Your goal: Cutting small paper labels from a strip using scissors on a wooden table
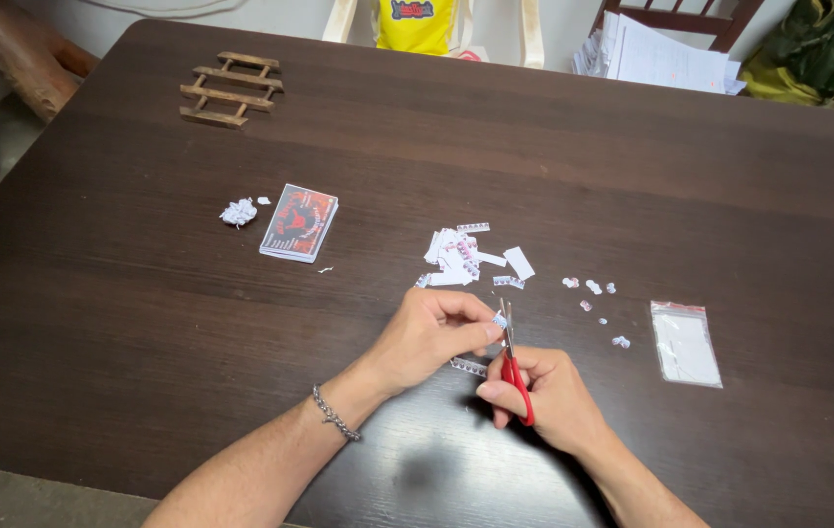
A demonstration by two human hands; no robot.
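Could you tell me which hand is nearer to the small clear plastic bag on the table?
Right. The right hand, holding red scissors, sits just left of the plastic bag; the left hand is farther left.

Red-handled scissors (pixel 515 372), white paper scraps (pixel 461 256), red-and-black card stack (pixel 299 223), dark brown table (pixel 143 313)

I sit at a broad dark brown wooden desk (pixel 143 323) whose grain shows under soft overhead light that glints along the near edge. Beyond its far edge is a pale wall (pixel 309 10). At the far right corner stands a reddish-brown wooden chair (pixel 720 20) stacked with white papers (pixel 661 54). Past the far left corner curves a thick brown wooden furniture arm (pixel 16 49) above pale grey floor (pixel 6 137).
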